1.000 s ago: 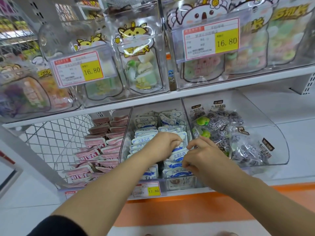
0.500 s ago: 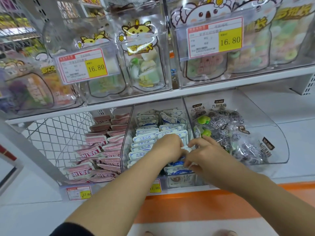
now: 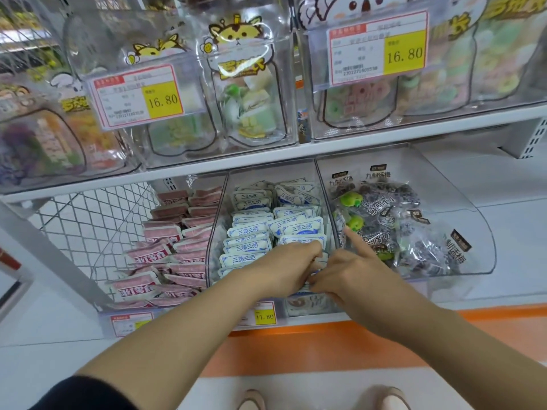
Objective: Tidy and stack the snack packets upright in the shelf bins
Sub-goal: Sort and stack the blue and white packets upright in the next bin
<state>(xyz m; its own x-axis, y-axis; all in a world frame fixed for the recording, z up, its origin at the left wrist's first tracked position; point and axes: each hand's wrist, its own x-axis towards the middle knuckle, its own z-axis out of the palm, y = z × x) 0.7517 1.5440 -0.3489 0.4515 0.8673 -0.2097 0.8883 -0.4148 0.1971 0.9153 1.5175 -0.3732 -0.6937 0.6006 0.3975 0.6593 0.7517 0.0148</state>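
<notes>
White-and-blue snack packets [image 3: 251, 232] stand in rows inside the clear middle bin [image 3: 217, 229] on the lower shelf. My left hand [image 3: 284, 264] reaches into the front right of that bin, its fingers curled round several of the packets. My right hand [image 3: 352, 270] is beside it at the same spot, with its index finger stretched toward the bin divider and its other fingers tucked among the front packets. The packets under both hands are mostly hidden.
Pink packets [image 3: 165, 250] fill the left bin. Dark plum packets [image 3: 393, 226] lie loose in the right bin [image 3: 473, 232]. Clear bags of sweets [image 3: 251, 105] stand on the upper shelf [image 3: 296, 149], behind price tags [image 3: 139, 96]. My shoes [image 3: 251, 400] show at the bottom.
Both hands have stayed in the front of the middle bin and drawn closer together. My right index finger now points out toward the divider. The camera has moved closer.
</notes>
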